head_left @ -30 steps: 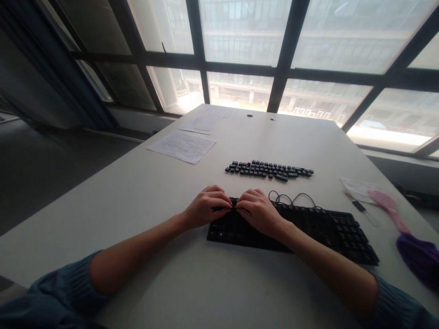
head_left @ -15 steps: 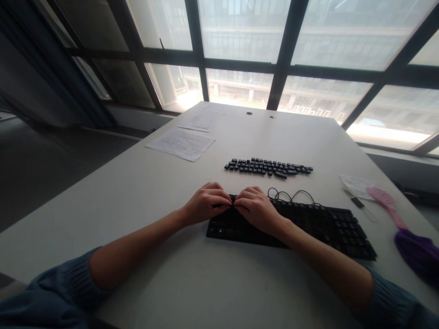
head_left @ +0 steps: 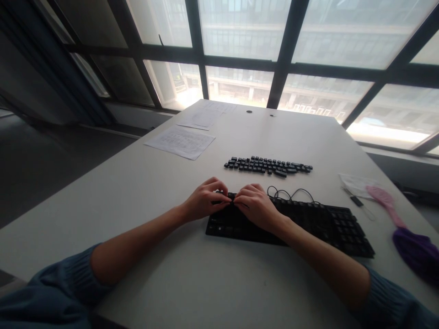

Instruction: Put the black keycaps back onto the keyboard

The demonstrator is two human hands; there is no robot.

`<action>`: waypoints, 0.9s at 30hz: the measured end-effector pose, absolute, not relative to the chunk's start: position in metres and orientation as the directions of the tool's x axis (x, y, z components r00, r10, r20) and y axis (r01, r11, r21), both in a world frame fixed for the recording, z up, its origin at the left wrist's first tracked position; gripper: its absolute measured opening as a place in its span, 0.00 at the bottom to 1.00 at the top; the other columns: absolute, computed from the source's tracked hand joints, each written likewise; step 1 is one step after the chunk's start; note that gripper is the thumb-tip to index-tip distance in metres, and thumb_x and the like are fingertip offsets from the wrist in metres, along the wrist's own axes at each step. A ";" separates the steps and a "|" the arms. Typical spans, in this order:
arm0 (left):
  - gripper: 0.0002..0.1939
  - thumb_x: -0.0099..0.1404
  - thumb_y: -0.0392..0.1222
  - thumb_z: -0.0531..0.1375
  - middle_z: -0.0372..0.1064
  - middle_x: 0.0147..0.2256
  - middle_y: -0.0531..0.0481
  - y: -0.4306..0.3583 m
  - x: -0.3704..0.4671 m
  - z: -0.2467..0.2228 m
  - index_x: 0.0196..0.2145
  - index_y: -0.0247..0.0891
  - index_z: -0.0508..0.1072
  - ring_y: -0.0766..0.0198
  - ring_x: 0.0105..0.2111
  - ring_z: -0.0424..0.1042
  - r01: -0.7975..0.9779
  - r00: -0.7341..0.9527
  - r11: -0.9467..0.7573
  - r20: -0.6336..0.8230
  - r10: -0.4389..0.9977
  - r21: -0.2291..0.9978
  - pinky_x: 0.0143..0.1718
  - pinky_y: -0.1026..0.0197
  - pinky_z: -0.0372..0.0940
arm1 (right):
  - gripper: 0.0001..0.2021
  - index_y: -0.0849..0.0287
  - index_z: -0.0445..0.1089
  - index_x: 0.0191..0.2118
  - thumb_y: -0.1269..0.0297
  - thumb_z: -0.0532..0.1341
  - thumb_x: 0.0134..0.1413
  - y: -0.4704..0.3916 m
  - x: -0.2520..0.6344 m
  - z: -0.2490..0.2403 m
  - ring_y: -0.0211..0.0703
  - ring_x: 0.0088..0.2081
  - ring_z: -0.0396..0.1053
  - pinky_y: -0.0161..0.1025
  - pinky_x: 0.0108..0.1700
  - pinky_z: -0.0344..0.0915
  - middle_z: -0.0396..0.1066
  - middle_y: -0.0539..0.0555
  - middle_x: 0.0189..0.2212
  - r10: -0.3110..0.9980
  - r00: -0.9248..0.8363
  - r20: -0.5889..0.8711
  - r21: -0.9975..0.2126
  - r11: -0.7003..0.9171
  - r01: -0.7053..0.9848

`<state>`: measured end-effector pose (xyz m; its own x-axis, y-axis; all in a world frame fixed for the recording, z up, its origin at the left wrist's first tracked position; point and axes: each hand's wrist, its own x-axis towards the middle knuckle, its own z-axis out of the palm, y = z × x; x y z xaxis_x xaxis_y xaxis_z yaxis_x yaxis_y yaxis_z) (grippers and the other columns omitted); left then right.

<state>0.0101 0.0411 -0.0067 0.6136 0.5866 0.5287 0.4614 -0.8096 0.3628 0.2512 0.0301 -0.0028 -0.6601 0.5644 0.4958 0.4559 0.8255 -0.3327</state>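
A black keyboard [head_left: 308,224] lies on the white table, with most of its middle dark and low and a block of raised keys at its right end. At its upper left part, my left hand [head_left: 206,198] holds thumb and forefinger pinched close together against the top row. Fingertips of my right hand [head_left: 255,205] are drawn together just beside them, nearly meeting the left ones. Whatever is between the fingers is too small and dark to make out. Behind the keyboard, loose black keycaps [head_left: 260,165] sit in several rows on the table.
The keyboard's thin cable [head_left: 302,191] loops behind it. Printed sheets of paper [head_left: 181,142] lie at the far left. On the right are a small dark tool [head_left: 356,201], a white sheet or packet [head_left: 356,185] and a pink and purple cloth item [head_left: 416,249]. Windows stand beyond the table.
My left hand's fingers have lifted and arched a little more, with its thumb and forefinger still at the keyboard's top left. The right hand stays nearly in place.
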 end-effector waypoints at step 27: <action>0.08 0.68 0.42 0.64 0.69 0.33 0.48 0.037 0.014 -0.001 0.31 0.40 0.81 0.61 0.37 0.66 0.490 0.608 -0.748 0.438 0.662 0.448 0.40 0.58 0.65 | 0.09 0.58 0.75 0.33 0.67 0.61 0.66 0.027 0.252 -0.004 0.47 0.44 0.62 0.45 0.47 0.58 0.72 0.55 0.37 0.587 -0.687 0.429 -0.254 0.808 0.531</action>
<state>0.0140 0.0367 -0.0011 0.6084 0.6617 0.4382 0.4900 -0.7475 0.4485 0.2517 0.0266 -0.0038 -0.6867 0.5866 0.4293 0.5313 0.8081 -0.2544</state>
